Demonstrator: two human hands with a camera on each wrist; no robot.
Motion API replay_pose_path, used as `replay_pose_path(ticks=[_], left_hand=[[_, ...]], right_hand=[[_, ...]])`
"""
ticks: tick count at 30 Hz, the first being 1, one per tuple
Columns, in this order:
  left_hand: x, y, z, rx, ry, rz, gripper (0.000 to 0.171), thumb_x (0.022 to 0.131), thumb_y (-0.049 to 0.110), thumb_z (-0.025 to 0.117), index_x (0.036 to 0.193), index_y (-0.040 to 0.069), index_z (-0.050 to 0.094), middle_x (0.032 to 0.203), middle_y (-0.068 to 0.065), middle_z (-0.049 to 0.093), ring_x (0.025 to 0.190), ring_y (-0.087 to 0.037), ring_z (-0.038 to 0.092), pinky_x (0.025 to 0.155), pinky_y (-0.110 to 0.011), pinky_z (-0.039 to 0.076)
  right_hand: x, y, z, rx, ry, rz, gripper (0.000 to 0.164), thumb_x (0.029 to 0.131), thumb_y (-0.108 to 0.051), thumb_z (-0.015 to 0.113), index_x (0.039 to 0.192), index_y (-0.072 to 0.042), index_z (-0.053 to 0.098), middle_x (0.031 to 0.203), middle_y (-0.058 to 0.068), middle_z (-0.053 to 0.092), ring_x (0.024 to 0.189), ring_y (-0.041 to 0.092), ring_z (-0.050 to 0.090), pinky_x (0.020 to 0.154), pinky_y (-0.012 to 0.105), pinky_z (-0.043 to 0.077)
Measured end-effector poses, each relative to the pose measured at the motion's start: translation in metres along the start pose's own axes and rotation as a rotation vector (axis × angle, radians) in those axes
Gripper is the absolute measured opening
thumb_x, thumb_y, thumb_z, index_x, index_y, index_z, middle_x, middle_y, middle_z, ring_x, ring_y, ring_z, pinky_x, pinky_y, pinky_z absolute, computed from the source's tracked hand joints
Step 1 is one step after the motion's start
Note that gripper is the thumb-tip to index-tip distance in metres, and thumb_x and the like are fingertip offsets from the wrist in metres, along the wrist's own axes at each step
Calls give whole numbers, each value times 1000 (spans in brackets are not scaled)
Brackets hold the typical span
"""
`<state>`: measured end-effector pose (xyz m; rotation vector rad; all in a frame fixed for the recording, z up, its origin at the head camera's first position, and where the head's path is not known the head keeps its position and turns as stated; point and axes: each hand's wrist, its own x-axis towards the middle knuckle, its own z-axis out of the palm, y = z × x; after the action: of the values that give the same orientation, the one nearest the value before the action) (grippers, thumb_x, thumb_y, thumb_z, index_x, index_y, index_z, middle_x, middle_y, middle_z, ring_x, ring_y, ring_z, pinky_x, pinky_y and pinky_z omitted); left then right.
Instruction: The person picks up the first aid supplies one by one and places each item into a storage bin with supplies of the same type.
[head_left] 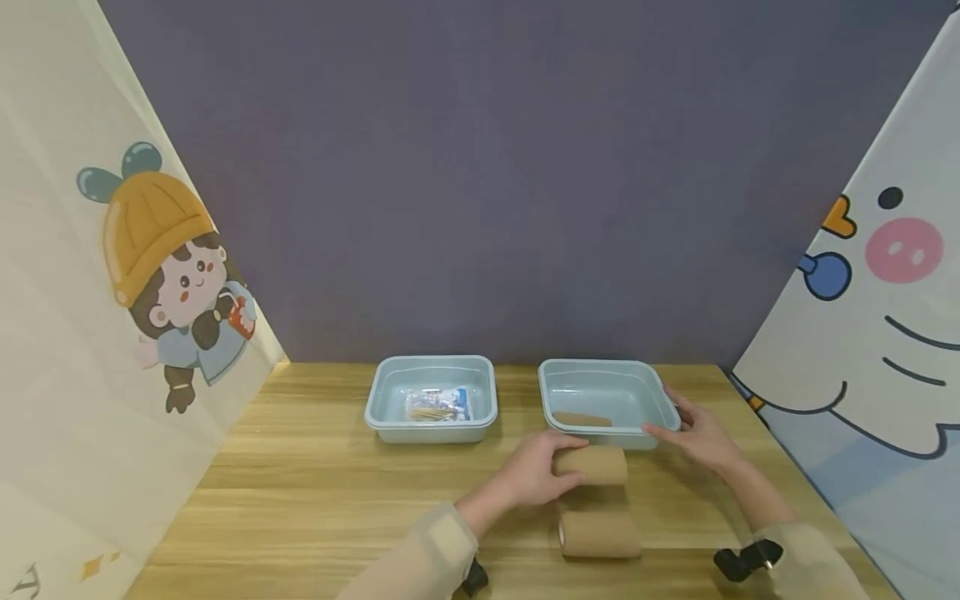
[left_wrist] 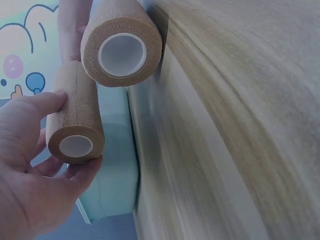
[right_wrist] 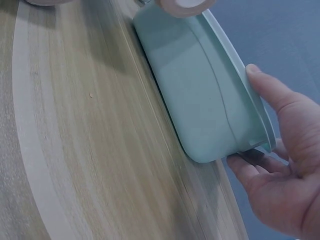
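My left hand (head_left: 534, 468) grips a tan bandage roll (head_left: 600, 465) by its left end, thumb on one side and fingers on the other. In the left wrist view this roll (left_wrist: 76, 120) shows a white core and is raised off the table. A second tan bandage roll (head_left: 600, 534) lies on its side on the table, nearer to me. My right hand (head_left: 701, 437) holds the right end of a light blue plastic tub (head_left: 558, 433), thumb at the rim and fingers against the end wall (right_wrist: 215, 145). Inside that tub lies a tan, elongated item (head_left: 582, 419), partly hidden by the front wall.
To the left stands another light blue tub (head_left: 431, 433) holding a clear packet (head_left: 442, 402) with thin sticks in it. Both tubs stand near the back edge of the wooden table (head_left: 300, 483), before a dark backdrop (head_left: 480, 183). Cartoon-printed panels flank the table.
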<state>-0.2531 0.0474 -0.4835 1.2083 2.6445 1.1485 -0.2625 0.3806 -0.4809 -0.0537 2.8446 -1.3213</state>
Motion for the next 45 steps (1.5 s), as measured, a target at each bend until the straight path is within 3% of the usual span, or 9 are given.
replay_pose_path(ticks=[9, 14, 19, 23, 29, 31, 37, 42, 45], left_hand=[[5, 8, -8, 9, 68, 57, 48, 97, 29, 79, 142, 13, 69, 136, -2, 75, 125, -14, 70, 108, -21, 54], [14, 12, -15, 30, 72, 92, 48, 98, 31, 78, 142, 14, 68, 138, -1, 74, 128, -14, 68, 111, -22, 53], [22, 10, -18, 7, 88, 59, 48, 99, 34, 78, 141, 13, 69, 136, -2, 74, 121, -9, 69, 101, -16, 54], [28, 5, -18, -58, 104, 10, 47, 98, 32, 79, 139, 13, 71, 135, -4, 74, 101, -1, 66, 86, -12, 55], [45, 3, -23, -88, 132, 9, 46, 96, 28, 81, 137, 11, 72, 130, -8, 76, 70, 4, 52, 66, -9, 48], [51, 2, -25, -71, 141, 5, 45, 96, 27, 81, 137, 11, 72, 130, -9, 77, 74, 1, 54, 70, -10, 48], [72, 8, -24, -25, 141, -33, 44, 99, 29, 77, 139, 14, 71, 135, -7, 75, 116, -14, 71, 92, -16, 54], [84, 8, -21, -51, 150, -77, 44, 98, 29, 77, 139, 12, 71, 135, -8, 75, 111, -15, 71, 81, -14, 52], [85, 3, -19, -61, 146, -104, 45, 99, 30, 77, 139, 13, 71, 136, -7, 74, 115, -17, 71, 84, -17, 54]], right_hand=[[2, -3, 1, -6, 3, -2, 106, 97, -43, 78, 171, -7, 11, 167, 41, 27, 148, 59, 40, 110, 62, 53], [0, -1, -1, -6, -12, 7, 104, 99, -40, 76, 171, -6, 10, 169, 40, 21, 149, 60, 36, 109, 54, 56], [-9, 1, -1, -29, -6, 0, 101, 100, -40, 75, 170, -3, 12, 166, 42, 25, 146, 60, 42, 104, 52, 59], [-13, 2, 2, -12, -5, -1, 102, 99, -40, 76, 170, -2, 14, 163, 43, 30, 144, 60, 45, 102, 51, 61], [-9, 1, 2, -2, 9, 9, 103, 99, -41, 77, 171, -5, 12, 166, 41, 27, 147, 59, 41, 109, 61, 55], [-6, 1, 1, -4, 8, 13, 104, 99, -41, 77, 171, -6, 11, 167, 40, 26, 149, 59, 39, 111, 61, 54], [-1, 3, -7, 0, 8, 2, 103, 99, -37, 77, 171, -7, 9, 167, 42, 23, 148, 60, 38, 100, 32, 59], [0, -1, -6, -37, 19, 14, 103, 99, -42, 77, 171, -8, 11, 166, 41, 28, 148, 59, 40, 109, 50, 55], [0, 0, -1, -27, 16, 20, 102, 99, -41, 77, 171, -8, 12, 165, 41, 30, 149, 58, 41, 110, 52, 54]])
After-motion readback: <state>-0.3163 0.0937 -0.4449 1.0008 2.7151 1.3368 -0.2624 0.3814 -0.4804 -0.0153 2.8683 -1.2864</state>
